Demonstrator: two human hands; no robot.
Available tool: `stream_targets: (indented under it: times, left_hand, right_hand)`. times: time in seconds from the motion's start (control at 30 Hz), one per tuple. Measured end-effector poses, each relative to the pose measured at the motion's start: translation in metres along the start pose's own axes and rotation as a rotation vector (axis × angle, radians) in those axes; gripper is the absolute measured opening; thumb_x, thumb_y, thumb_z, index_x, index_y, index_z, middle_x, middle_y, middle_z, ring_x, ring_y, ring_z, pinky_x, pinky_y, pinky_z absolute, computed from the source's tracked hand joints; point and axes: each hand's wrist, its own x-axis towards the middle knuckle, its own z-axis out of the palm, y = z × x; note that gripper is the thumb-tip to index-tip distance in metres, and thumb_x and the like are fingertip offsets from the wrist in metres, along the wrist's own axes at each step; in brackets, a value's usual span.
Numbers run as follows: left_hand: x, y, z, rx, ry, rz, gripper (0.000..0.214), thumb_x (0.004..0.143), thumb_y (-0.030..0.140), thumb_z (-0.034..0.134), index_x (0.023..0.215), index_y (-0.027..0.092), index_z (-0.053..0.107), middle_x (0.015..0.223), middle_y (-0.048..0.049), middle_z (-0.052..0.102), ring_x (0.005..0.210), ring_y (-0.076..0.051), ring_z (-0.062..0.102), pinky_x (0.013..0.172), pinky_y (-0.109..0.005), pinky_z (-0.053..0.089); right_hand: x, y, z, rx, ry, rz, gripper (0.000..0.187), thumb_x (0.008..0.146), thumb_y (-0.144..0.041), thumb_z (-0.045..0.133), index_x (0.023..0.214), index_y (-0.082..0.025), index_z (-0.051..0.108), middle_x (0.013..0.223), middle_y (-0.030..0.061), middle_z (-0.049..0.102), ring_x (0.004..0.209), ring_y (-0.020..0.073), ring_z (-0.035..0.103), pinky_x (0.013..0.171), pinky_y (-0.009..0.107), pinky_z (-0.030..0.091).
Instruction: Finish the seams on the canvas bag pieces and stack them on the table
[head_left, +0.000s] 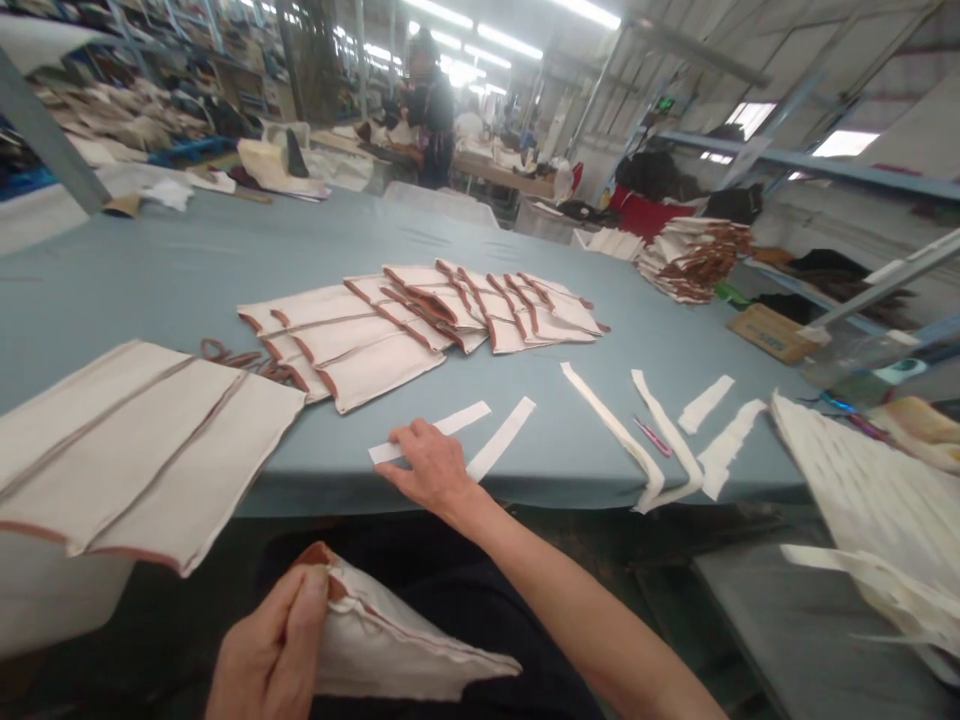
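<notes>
My left hand (271, 640) grips a cream fabric piece with brown edging (397, 640) at its brown corner, low in front of my lap. The piece hangs tilted to the right, a seam along its upper side. On the near edge of the table, my right hand (431, 468) has its thumb and fingers closed on a white strip (461, 416) that lies flat. A second white strip (502, 438) lies just to its right, partly behind my wrist.
Overlapping cream panels with brown edges (390, 355) lie across the blue-grey table (300, 235). A larger panel (142, 440) overhangs at left. Cream strips (611, 420) and a purple tool (652, 437) lie right. A stack (694, 260) stands behind; a person (435, 110) stands beyond.
</notes>
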Motion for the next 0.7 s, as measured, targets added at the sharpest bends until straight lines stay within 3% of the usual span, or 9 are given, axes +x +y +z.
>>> stream_targets:
  times: [0.2, 0.33, 0.43, 0.6, 0.7]
  left_hand:
    - [0.003, -0.017, 0.011, 0.004, 0.017, 0.049, 0.042, 0.112, 0.050, 0.051, 0.083, 0.027, 0.070, 0.072, 0.0017, 0.072, 0.066, -0.022, 0.067, 0.076, -0.029, 0.058]
    - [0.008, -0.021, 0.013, 0.052, 0.048, 0.221, 0.043, 0.113, 0.049, 0.051, 0.086, 0.026, 0.075, 0.073, 0.0020, 0.077, 0.062, -0.020, 0.072, 0.061, -0.025, 0.056]
    - [0.011, -0.018, 0.011, 0.143, 0.084, 0.344, 0.043, 0.115, 0.045, 0.048, 0.086, 0.026, 0.073, 0.067, 0.0039, 0.076, 0.054, -0.017, 0.074, 0.052, -0.022, 0.054]
    - [0.014, -0.016, 0.009, 0.233, 0.133, 0.383, 0.038, 0.115, 0.037, 0.046, 0.087, 0.027, 0.070, 0.071, 0.0028, 0.081, 0.058, -0.018, 0.080, 0.054, -0.021, 0.056]
    - [0.018, -0.018, 0.009, 0.252, 0.112, 0.370, 0.034, 0.113, 0.038, 0.049, 0.089, 0.028, 0.070, 0.072, 0.0013, 0.082, 0.062, -0.021, 0.083, 0.061, -0.022, 0.060]
  right_hand:
    - [-0.005, 0.013, 0.007, -0.002, 0.010, -0.104, 0.039, 0.100, -0.045, 0.087, 0.126, -0.018, 0.076, 0.125, 0.0141, 0.075, 0.118, 0.0299, 0.070, 0.096, 0.038, 0.055]
    - [-0.005, 0.021, 0.014, 0.069, 0.052, -0.139, 0.026, 0.101, -0.037, 0.085, 0.119, -0.020, 0.079, 0.118, 0.0116, 0.076, 0.114, 0.0278, 0.069, 0.097, 0.036, 0.052]
    - [-0.005, 0.023, 0.020, 0.177, 0.108, -0.126, 0.007, 0.105, -0.029, 0.078, 0.103, -0.022, 0.080, 0.106, 0.0079, 0.075, 0.104, 0.0244, 0.068, 0.095, 0.034, 0.051]
    - [-0.003, 0.017, 0.019, 0.456, 0.243, -0.018, 0.018, 0.102, -0.023, 0.071, 0.084, -0.022, 0.073, 0.094, 0.0049, 0.073, 0.095, 0.0211, 0.066, 0.091, 0.033, 0.050]
    - [-0.002, 0.011, 0.003, 0.670, 0.311, 0.067, 0.024, 0.103, -0.034, 0.066, 0.081, -0.022, 0.068, 0.087, 0.0030, 0.071, 0.088, 0.0192, 0.065, 0.085, 0.030, 0.053]
